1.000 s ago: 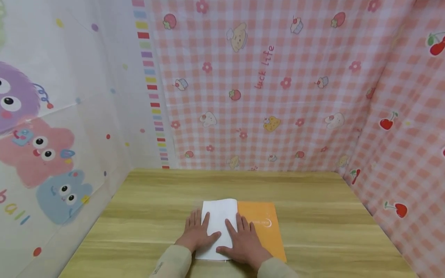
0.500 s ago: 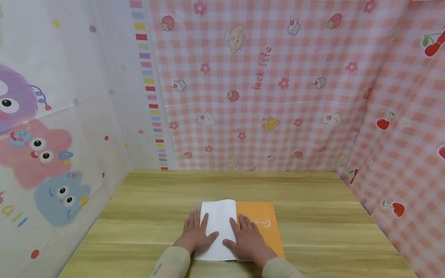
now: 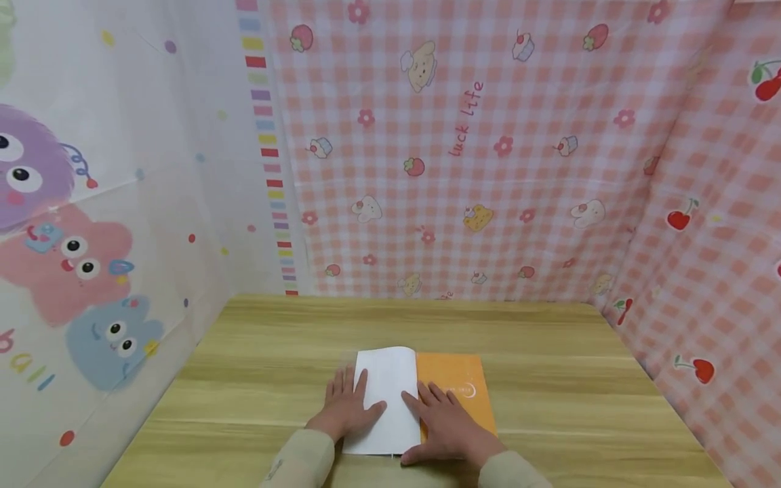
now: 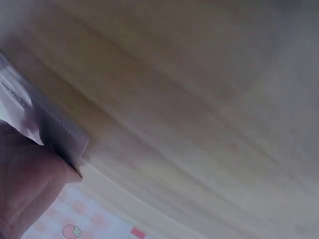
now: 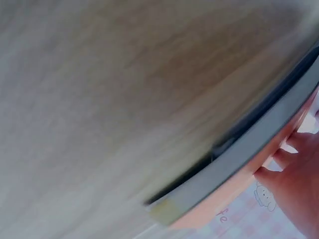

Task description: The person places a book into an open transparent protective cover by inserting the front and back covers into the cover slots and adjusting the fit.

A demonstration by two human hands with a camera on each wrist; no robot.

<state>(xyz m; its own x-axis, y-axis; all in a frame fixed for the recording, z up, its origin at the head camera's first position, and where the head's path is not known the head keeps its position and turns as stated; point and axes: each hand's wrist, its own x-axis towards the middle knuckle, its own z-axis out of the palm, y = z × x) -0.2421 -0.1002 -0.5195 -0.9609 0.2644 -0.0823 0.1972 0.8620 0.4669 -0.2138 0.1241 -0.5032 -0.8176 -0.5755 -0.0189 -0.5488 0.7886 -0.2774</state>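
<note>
An open notebook (image 3: pixel 387 434) lies on the wooden table in the head view, with a blank white page on the left and an orange page (image 3: pixel 454 369) with small white print on the right. My left hand (image 3: pixel 346 409) rests with spread fingers on the white page's left edge. On the orange page, beside the fold, my right hand (image 3: pixel 447 425) lies with fingers extended, its thumb at the near edge. The left wrist view shows a clear, shiny cover edge (image 4: pixel 62 130) by the left hand. In the right wrist view, the page block (image 5: pixel 234 162) looks thick above a dark cover.
The wood-grain table (image 3: pixel 244 393) extends around the notebook. A pink checked cloth (image 3: pixel 488 169) hangs along the back and right. At the left hangs a white cloth (image 3: pixel 165 169) with cartoon figures.
My right hand has slid from the white page rightward across the fold onto the orange page, its thumb dropping to the near edge. The left hand stays in place on the white page.
</note>
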